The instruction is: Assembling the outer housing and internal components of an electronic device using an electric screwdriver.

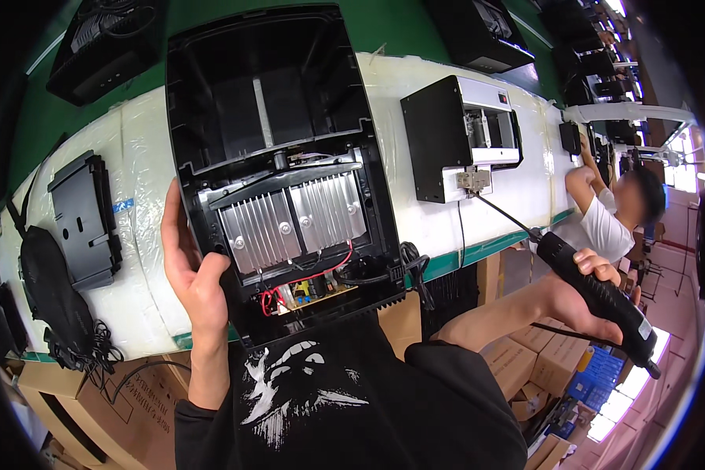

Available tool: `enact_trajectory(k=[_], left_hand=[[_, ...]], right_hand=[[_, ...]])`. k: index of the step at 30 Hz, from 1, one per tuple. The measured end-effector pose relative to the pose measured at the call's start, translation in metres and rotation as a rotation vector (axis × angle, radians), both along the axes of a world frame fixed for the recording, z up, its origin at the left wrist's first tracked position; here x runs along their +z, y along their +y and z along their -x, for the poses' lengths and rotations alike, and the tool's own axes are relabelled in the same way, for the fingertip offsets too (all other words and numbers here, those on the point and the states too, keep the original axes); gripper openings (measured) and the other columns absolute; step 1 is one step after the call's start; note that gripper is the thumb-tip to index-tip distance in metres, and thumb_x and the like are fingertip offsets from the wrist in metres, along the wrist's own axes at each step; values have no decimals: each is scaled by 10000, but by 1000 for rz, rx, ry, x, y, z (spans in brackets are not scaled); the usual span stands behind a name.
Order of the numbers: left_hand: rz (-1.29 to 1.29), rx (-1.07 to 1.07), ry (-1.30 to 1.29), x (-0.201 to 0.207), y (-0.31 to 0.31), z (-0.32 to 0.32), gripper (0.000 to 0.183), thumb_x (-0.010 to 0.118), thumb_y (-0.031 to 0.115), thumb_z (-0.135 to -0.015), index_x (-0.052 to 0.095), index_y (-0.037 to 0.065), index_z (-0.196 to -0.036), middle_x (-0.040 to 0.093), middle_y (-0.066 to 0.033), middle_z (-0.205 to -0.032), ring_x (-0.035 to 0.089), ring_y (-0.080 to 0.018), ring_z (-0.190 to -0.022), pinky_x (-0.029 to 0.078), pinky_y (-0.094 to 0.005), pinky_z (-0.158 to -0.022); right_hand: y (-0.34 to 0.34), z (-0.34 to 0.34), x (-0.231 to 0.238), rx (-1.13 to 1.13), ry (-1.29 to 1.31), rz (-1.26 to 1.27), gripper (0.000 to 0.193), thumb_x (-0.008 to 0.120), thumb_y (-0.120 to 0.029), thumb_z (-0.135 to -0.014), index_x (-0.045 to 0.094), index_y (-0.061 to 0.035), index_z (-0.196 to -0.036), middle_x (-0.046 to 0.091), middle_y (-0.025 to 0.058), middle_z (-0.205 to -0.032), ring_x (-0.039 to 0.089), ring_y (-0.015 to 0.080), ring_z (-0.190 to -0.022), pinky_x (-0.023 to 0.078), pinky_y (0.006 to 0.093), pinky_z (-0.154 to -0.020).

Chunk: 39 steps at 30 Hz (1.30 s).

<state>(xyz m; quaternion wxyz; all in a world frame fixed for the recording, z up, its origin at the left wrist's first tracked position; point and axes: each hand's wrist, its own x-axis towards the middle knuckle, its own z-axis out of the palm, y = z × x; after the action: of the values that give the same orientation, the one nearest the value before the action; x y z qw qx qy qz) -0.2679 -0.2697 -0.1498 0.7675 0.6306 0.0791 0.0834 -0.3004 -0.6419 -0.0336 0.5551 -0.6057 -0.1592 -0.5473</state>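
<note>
A large black plastic housing [192, 86] lies open in front of me, its near end against my shirt. Inside it sit two finned silver heat sinks [256, 235], with red wires [271, 301] and part of a circuit board below them. My left hand [200, 286] grips the housing's left edge, thumb on the rim and fingers along the side. Out to the right, my right hand [565, 304] is wrapped round a black electric screwdriver [576, 270]. Its long bit reaches the metal outlet [474, 182] of a black-and-white screw feeder [439, 145]; actual contact is hard to make out.
A flat black plastic panel [84, 219] and a black bundle with coiled cable [55, 290] lie left on the white film-covered bench [145, 243]. Black units [102, 51] stand on the green surface beyond. Cardboard boxes [536, 352] are below; a co-worker [607, 223] is at the right.
</note>
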Motion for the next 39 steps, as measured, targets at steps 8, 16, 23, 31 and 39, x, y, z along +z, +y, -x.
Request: enact_trajectory(k=[8, 16, 23, 31, 39], left_hand=[[-41, 19, 1, 3, -3, -1, 829, 411, -38, -558, 292, -57, -1378, 398, -175, -1360, 401, -240, -1250, 245, -307, -1069], [-89, 35, -3, 5, -4, -2, 841, 427, -20, -542, 303, -52, -1374, 422, -173, -1336, 427, -237, -1222, 268, -299, -1057], [-26, 34, 13, 8, -6, -1, 829, 429, -33, -547, 315, -42, -1368, 429, -161, -1314, 421, -234, -1216, 277, -295, -1052], [44, 7, 50, 14, -8, -3, 844, 399, -77, -539, 295, -26, -1376, 393, -163, -1345, 410, -238, -1225, 281, -304, -1055], [151, 16, -1, 3, -17, 4, 847, 390, -77, -557, 254, -22, -1390, 375, -156, -1329, 396, -249, -1217, 284, -296, -1038]], right_hand=[[-19, -19, 7, 171, 106, 85, 827, 349, -785, -770, 332, -118, -1259, 507, 117, -689, 488, 211, -519, 421, 345, -482], [-32, -96, 27, 259, 468, 10, 775, 377, -725, -812, 401, -66, -1219, 529, 83, -671, 488, 175, -508, 420, 319, -502], [6, -144, 31, 133, 665, 116, 661, 397, -601, -885, 393, -41, -1238, 491, 91, -672, 463, 174, -515, 394, 287, -495], [0, -80, 50, 232, 532, 40, 714, 428, -678, -814, 469, -22, -1094, 514, 87, -681, 472, 172, -531, 393, 312, -522], [50, -13, 146, 862, 380, 307, 604, 576, -481, -825, 358, -67, -1207, 510, 38, -772, 533, 152, -597, 486, 300, -524]])
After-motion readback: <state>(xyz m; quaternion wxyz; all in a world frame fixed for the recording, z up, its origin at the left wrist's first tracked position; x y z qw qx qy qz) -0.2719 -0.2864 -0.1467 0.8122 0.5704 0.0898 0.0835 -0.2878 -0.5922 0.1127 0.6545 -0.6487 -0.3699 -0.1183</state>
